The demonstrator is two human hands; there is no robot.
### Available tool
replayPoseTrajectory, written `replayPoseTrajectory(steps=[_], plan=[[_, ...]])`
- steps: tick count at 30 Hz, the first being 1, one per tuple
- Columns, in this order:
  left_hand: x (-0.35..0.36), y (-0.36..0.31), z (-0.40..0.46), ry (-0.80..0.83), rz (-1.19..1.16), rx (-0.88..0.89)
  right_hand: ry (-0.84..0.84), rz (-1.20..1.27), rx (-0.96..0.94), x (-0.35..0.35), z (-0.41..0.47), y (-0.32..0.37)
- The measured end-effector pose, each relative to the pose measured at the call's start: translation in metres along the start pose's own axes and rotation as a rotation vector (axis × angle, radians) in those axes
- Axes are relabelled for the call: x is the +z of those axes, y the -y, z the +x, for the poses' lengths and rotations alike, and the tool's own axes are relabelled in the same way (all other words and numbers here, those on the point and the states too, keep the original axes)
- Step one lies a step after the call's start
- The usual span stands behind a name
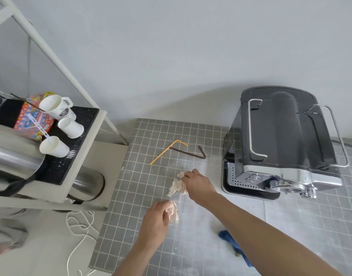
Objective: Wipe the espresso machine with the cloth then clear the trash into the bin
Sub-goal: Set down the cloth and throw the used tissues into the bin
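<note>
Trash lies on the grid-patterned mat: a crumpled pale wrapper near the middle, and a second crumpled clear piece just nearer the person. The right hand pinches the far wrapper at its right edge, fingers curled onto it. The left hand grips the nearer piece, thumb and fingers closed around it. The two hands are close together but apart.

Beyond them on the mat lie a bent yellow straw and a bent brown straw, their ends overlapping near the yellow straw's bend. To the right stands the espresso machine, dark on top with two metal rails, its chrome front and portafilter facing the person. A blue cloth lies on the mat near the front edge, partly hidden under the right forearm.

To the left, a pale shelf unit carries a black ribbed mat with three white paper cups lying tipped, one holding a clear straw, beside a colourful packet. A steel jug sits at the left edge and a steel cylinder lies under the shelf. A white cord loops on the floor
</note>
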State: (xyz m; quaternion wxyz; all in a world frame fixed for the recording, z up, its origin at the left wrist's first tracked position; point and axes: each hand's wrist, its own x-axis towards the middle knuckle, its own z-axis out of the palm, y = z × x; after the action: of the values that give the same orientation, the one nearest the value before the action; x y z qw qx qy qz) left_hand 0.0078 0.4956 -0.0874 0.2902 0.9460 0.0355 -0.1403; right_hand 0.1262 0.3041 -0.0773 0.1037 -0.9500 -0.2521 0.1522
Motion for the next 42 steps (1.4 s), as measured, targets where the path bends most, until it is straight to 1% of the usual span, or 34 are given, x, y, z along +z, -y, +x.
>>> replayPoseTrajectory(steps=[4,10,15,21,24,27,34,38,42], plan=[[-0.003,-0.002,-0.009,-0.044,-0.056,-0.046,-0.03,0.022,0.042,-0.002,-0.013,-0.004],[-0.007,-0.02,-0.043,-0.122,-0.123,-0.112,-0.183,0.093,0.057,-0.009,-0.057,-0.011],[0.009,-0.06,-0.086,-0.166,-0.182,-0.092,-0.33,0.207,0.105,-0.016,-0.133,-0.036],[0.048,-0.133,-0.139,-0.148,-0.233,0.024,-0.431,0.25,0.252,-0.02,-0.262,-0.086],[0.076,-0.182,-0.166,-0.099,-0.266,0.106,-0.512,0.267,0.33,-0.02,-0.347,-0.115],[0.11,-0.231,-0.191,-0.004,-0.227,0.212,-0.575,0.27,0.436,-0.012,-0.44,-0.141],[0.2,-0.343,-0.238,0.265,-0.145,0.441,-0.673,0.289,0.819,0.04,-0.641,-0.173],[0.255,-0.393,-0.258,0.382,-0.091,0.558,-0.705,0.371,1.0,0.085,-0.718,-0.178],[0.316,-0.423,-0.273,0.489,-0.073,0.632,-0.731,0.431,1.173,0.126,-0.765,-0.181]])
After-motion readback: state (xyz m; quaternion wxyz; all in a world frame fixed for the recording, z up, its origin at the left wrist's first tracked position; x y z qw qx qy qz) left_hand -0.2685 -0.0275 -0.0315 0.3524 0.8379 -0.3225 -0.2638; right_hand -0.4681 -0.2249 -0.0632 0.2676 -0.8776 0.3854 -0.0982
